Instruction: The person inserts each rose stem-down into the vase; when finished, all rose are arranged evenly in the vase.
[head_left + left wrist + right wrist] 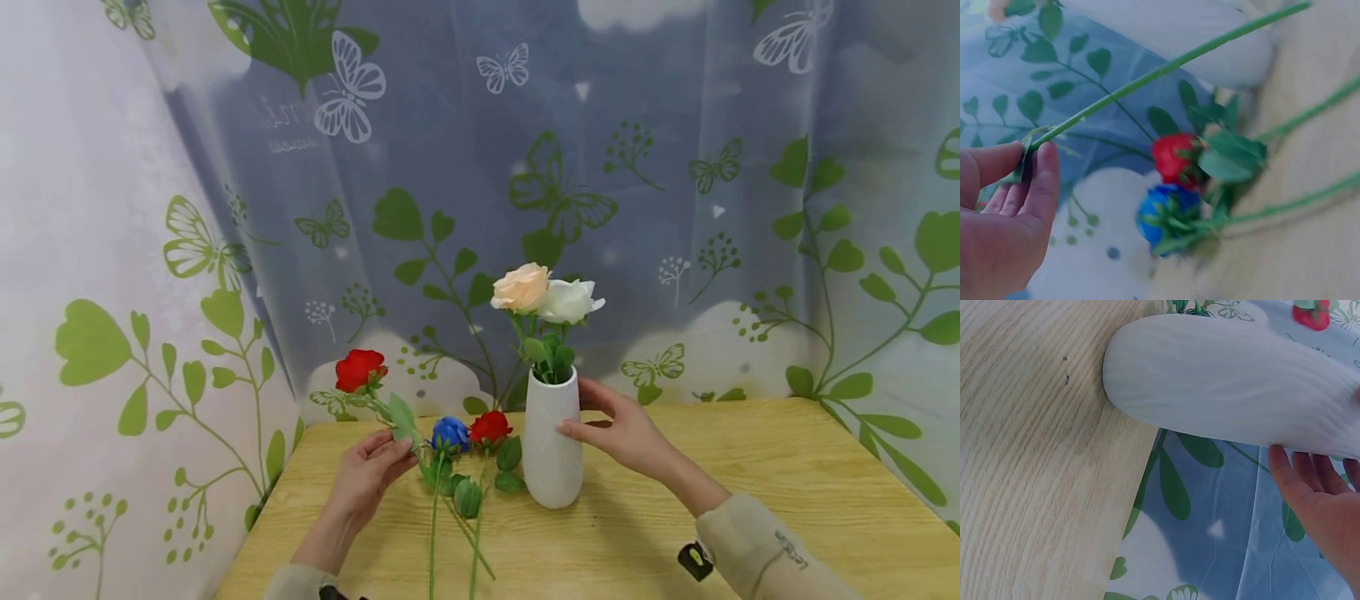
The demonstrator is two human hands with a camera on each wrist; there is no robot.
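Head view shows a white vase (pixel 553 450) which stands, as it seems, upright on the wooden counter (pixel 787 450), with a peach rose (pixel 522 288) and a white rose (pixel 567 301) in its mouth. The right hand (pixel 628 429) grips the vase from its right side, in the upper part: the thumb lies on the front and the fingers go around behind. I judge that this hold serves for steadying, because such a tall, narrow vase with blooms high above the rim could tip easily.

The left hand (pixel 365 477) pinches a red rose (pixel 360 371) between thumb and fingers, at a place with a leaf (pixel 402 414). From the left wrist view, the long stem (pixel 1147 78) runs out freely from this pinch. Holding it rather near to the bloom probably leaves the stem's length free and the petals uncrushed.

Between the left hand and the vase, a blue rose (pixel 450 434) and a second red rose (pixel 491 427) lie side by side on the counter, blooms toward the patterned curtain (pixel 660 100), stems toward the person. This order likely makes each one easy to reach. In the head view the held stem crosses theirs, but the left wrist view shows it apart from them. Neither hand grips these two.
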